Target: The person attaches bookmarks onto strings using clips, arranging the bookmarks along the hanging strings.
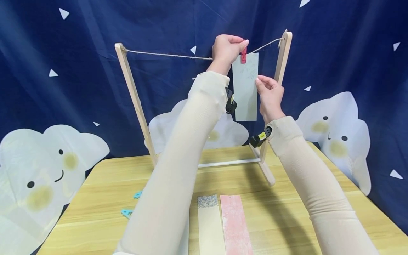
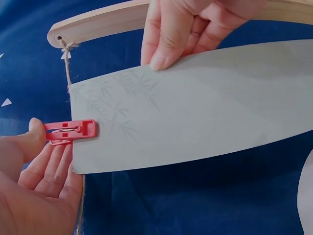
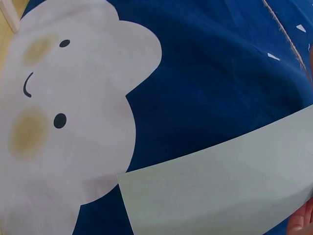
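Blue curtain (image 1: 172, 24) backs pale card (image 1: 245, 92) between hands (image 1: 225, 50) (image 1: 271, 97).

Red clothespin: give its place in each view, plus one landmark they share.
Head: red clothespin upper right of centre, at the top of the pale card.
Left wrist: left side, near mid-height, on the card's printed end.
Right wrist: not in it.
Shared landmark: the pale card.
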`<state>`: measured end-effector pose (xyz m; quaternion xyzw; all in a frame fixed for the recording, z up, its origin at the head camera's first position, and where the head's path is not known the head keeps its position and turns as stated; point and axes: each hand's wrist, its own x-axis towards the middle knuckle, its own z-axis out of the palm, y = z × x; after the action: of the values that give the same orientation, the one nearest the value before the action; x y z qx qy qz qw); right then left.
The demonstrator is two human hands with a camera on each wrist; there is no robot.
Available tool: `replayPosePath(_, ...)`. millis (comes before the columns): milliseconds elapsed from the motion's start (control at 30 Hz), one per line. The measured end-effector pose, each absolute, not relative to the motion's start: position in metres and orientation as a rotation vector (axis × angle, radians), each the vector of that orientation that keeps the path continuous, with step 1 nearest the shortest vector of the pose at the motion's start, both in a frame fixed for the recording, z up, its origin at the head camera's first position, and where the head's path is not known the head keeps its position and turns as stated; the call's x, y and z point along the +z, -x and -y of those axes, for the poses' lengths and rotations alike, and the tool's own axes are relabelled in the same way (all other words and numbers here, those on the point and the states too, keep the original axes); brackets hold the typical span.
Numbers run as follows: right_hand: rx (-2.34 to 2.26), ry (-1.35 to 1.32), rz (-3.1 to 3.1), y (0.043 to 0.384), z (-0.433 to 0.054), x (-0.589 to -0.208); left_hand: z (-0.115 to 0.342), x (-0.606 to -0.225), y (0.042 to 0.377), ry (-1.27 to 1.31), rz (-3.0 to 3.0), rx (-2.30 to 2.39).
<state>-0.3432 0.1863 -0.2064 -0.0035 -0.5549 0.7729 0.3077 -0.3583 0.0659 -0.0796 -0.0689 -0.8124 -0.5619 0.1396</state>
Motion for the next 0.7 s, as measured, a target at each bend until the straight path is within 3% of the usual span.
replayPosePath(700,2.099,0.004,1.523,0.353,-0.183,-0.215,-0.023,-0.091,0.358,0.292,2.192,-1.811)
